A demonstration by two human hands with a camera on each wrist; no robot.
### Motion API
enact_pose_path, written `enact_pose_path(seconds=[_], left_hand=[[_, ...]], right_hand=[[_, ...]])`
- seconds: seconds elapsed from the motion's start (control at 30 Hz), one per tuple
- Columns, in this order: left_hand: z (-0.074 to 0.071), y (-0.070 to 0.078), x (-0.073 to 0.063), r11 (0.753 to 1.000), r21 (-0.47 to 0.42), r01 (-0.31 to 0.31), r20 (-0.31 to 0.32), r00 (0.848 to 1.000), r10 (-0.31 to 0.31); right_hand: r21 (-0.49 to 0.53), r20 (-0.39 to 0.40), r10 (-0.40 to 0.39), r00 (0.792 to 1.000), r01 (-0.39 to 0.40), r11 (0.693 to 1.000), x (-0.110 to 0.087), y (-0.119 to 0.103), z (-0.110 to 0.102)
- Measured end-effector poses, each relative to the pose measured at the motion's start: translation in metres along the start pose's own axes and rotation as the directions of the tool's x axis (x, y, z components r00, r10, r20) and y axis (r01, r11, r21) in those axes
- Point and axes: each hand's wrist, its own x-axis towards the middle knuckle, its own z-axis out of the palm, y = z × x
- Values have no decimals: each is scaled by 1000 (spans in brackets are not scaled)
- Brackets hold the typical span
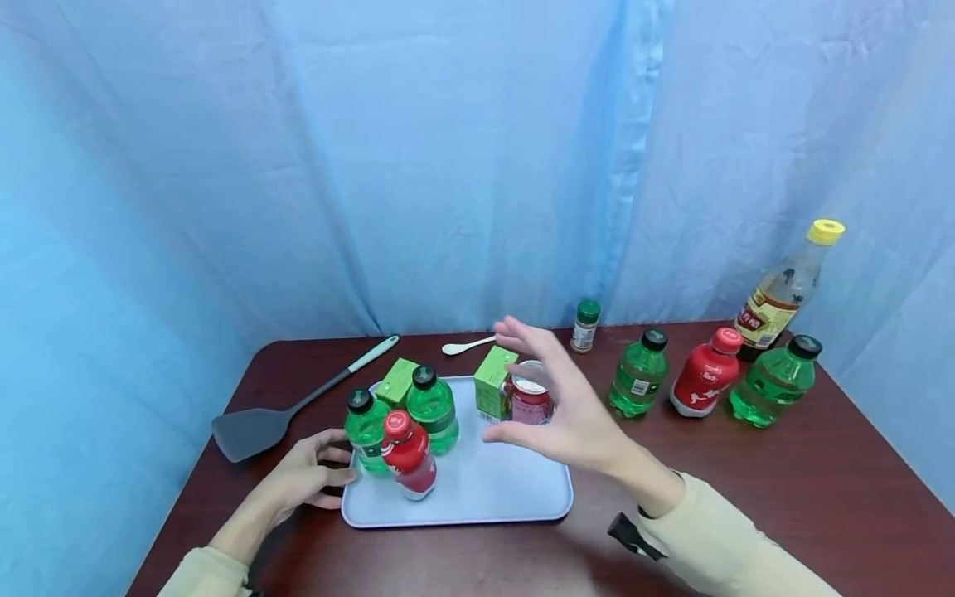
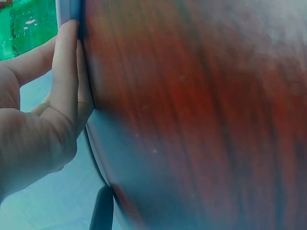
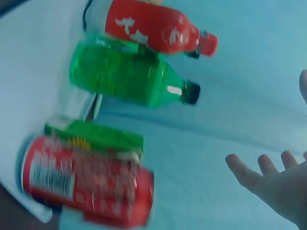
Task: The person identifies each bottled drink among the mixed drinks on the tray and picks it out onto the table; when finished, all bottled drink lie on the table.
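Note:
A light tray (image 1: pixel 485 491) lies on the table, and my left hand (image 1: pixel 309 474) touches its left rim with fingers relaxed. In the left wrist view those fingers (image 2: pixel 66 72) lie along the tray's edge. My right hand (image 1: pixel 570 414) is raised over the tray's right side, thumb and fingers spread, holding nothing. Just beyond it stands a red drink can (image 1: pixel 531 406), partly hidden by the hand, beside a green carton (image 1: pixel 491 388). On the tray's left stand two green bottles (image 1: pixel 434 414), a red bottle (image 1: pixel 410 460) and another green carton (image 1: pixel 398 381).
Left of the tray lies a spatula (image 1: pixel 257 431); behind it are a white spoon (image 1: pixel 462 347) and a green-capped shaker (image 1: pixel 585 326). On the right stand green bottles (image 1: pixel 640 373), a red bottle (image 1: pixel 705 375) and a yellow-capped bottle (image 1: pixel 779 298). Blue curtains (image 1: pixel 462 166) surround the table.

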Motion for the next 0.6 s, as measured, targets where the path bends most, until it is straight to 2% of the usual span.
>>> enact_pose_path(seconds=[0.23, 0.4, 0.6], left_hand=[[1, 0, 2, 1000, 8, 8, -5, 1000, -8], [1, -1, 3, 1000, 0, 6, 2, 1000, -6], [0, 2, 0, 1000, 1, 11, -5, 1000, -11]], right_hand=[[59, 136, 72, 988, -81, 995, 4, 14, 38], [32, 199, 95, 975, -103, 994, 0, 20, 59], [38, 249, 177, 952, -192, 981, -5, 29, 77]])
